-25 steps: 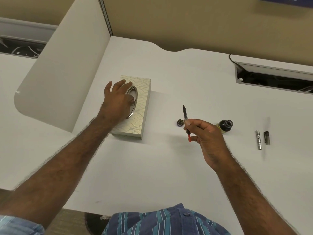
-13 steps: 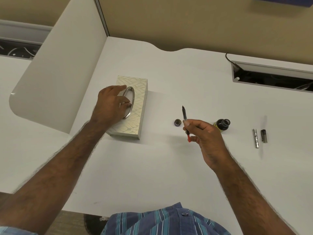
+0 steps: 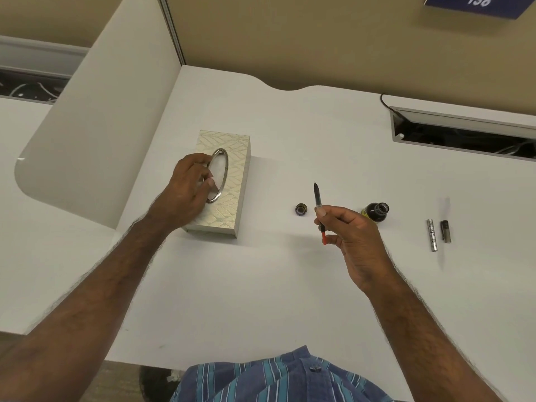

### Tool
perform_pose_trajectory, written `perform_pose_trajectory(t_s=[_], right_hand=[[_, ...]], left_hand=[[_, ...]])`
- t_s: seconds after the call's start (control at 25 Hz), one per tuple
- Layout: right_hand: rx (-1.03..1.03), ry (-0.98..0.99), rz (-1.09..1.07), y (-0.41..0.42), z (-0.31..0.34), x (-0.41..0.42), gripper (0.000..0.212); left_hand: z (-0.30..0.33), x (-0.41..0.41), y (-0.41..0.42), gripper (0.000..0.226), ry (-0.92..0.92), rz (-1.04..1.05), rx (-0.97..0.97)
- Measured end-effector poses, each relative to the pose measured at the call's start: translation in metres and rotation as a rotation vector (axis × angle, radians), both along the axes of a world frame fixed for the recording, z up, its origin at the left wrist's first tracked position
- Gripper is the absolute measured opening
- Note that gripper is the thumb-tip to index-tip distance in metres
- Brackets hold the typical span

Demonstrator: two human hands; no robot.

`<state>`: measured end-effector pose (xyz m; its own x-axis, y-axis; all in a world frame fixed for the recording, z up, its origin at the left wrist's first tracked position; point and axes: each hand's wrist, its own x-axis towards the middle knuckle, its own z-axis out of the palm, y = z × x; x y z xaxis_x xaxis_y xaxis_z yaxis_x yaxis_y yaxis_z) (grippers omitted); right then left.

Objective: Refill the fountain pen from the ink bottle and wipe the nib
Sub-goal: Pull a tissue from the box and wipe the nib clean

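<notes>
My right hand [image 3: 352,236] holds the fountain pen's inner section [image 3: 318,205] above the desk, nib pointing up and away, its red converter end below my fingers. The open ink bottle [image 3: 377,211] stands just right of that hand, partly hidden by it. Its cap [image 3: 301,209] lies left of the pen. My left hand [image 3: 190,188] rests on the pale patterned tissue box [image 3: 232,184], fingertips pinching white tissue at the oval metal-rimmed opening [image 3: 218,175].
A silver pen barrel [image 3: 432,235] and a dark pen cap [image 3: 446,231] lie at the right of the white desk [image 3: 261,285]. A cable slot [image 3: 464,132] is at the back right. A white divider panel [image 3: 95,126] rises on the left.
My left hand slid from lying flat over the box's opening to its left rim, and its fingers curled onto the tissue. My right hand kept the pen almost still.
</notes>
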<state>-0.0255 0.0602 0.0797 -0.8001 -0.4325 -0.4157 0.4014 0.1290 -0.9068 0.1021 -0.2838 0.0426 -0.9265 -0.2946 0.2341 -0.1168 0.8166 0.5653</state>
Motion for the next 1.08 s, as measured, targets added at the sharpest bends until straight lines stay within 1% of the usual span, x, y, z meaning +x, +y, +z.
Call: perform_pose_trajectory(t_s=[0.12, 0.2, 0.32, 0.4, 0.52, 0.56, 0.6, 0.64, 0.72, 0.8, 0.84, 0.92, 0.96, 1.08], right_hand=[[0.001, 0.008, -0.002, 0.006, -0.001, 0.001, 0.016], [0.004, 0.011, -0.011, 0.011, -0.002, 0.001, 0.013], [0.009, 0.011, -0.016, 0.017, -0.001, 0.001, 0.014], [0.006, 0.014, -0.007, 0.020, 0.000, 0.000, 0.014], [0.002, 0.020, -0.008, 0.024, 0.005, -0.004, 0.014], [-0.003, 0.024, -0.009, 0.025, 0.007, -0.006, 0.014], [-0.011, 0.029, -0.008, 0.027, 0.010, -0.008, 0.015], [-0.020, 0.035, -0.005, 0.029, 0.013, -0.009, 0.016], [-0.036, 0.046, 0.002, 0.035, 0.019, -0.011, 0.019], [-0.052, 0.059, 0.015, 0.044, 0.025, -0.011, 0.020], [-0.056, 0.065, 0.024, 0.048, 0.029, -0.011, 0.022], [-0.068, 0.077, 0.038, 0.058, 0.036, -0.012, 0.022], [-0.077, 0.085, 0.043, 0.063, 0.039, -0.013, 0.020], [-0.091, 0.105, 0.051, 0.076, 0.046, -0.013, 0.018]], left_hand=[[0.002, 0.006, 0.006, 0.012, 0.101, -0.060, 0.030], [0.005, 0.009, 0.015, 0.007, 0.174, -0.039, 0.065], [0.011, 0.005, 0.018, 0.013, 0.207, 0.076, 0.112], [0.018, 0.002, 0.020, 0.020, 0.231, 0.115, 0.140], [0.043, -0.006, 0.031, 0.015, 0.250, 0.293, 0.303], [0.049, -0.009, 0.036, 0.015, 0.258, 0.359, 0.370], [0.054, -0.014, 0.041, 0.015, 0.267, 0.411, 0.479], [0.058, -0.019, 0.046, 0.013, 0.265, 0.448, 0.628], [0.065, -0.028, 0.061, 0.012, 0.234, 0.452, 0.961], [0.069, -0.035, 0.083, 0.009, 0.203, 0.410, 1.204], [0.072, -0.038, 0.097, 0.006, 0.191, 0.387, 1.289], [0.076, -0.045, 0.130, 0.013, 0.167, 0.348, 1.404], [0.077, -0.048, 0.146, 0.018, 0.156, 0.327, 1.446], [0.075, -0.055, 0.193, 0.015, 0.091, 0.255, 1.524]])
